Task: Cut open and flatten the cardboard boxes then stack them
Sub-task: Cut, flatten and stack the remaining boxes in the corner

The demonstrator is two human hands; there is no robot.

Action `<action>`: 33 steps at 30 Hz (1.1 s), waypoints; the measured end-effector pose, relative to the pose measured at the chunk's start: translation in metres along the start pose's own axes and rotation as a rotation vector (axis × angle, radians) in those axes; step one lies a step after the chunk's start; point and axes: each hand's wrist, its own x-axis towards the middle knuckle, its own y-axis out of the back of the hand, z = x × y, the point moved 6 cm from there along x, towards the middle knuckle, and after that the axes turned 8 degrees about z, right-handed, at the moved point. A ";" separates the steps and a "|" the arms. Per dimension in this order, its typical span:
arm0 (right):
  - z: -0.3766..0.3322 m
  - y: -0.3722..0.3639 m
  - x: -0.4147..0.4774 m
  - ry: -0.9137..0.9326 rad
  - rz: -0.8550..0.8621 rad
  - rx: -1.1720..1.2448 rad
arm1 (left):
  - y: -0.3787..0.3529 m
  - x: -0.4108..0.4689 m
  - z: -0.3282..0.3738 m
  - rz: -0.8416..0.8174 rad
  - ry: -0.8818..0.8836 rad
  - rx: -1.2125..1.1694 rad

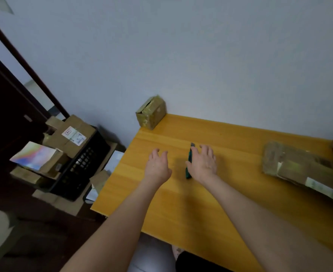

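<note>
Two bare forearms (122,222) come in low and reach out over the yellow bench (181,203). The left hand (157,165) hovers with its fingers loosely spread and holds nothing. The right hand (202,163) is spread flat too, palm down, with the green knife (188,163) lying along its thumb side. I can't tell whether skin touches the handle.

Here's the worry: a grey tip shows at the knife's far end, so the blade looks to be out. A careless grab there could nick a finger, and a sideways brush could send the knife skidding toward the left hand just beside it.

The next job, the small taped box (151,112), sits on the far left corner of the bench against the wall (201,55). A hasty one-handed pull could tip it off that corner toward the black crate (79,165) of more boxes (69,134) on the floor.

On the right, the flattened cardboard (299,165) is a loose, uneven pile, and another sheet dropped on it could slide.
</note>
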 end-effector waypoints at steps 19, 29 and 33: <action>-0.100 -0.097 0.170 -0.124 -0.083 0.128 | 0.030 0.256 -0.110 0.101 0.031 0.036; -0.090 -0.115 0.165 -0.389 -0.025 0.098 | 0.014 0.343 -0.122 -0.034 -0.057 0.032; -0.101 -0.122 0.155 -0.493 -0.014 0.101 | -0.003 0.349 -0.125 -0.082 -0.097 0.021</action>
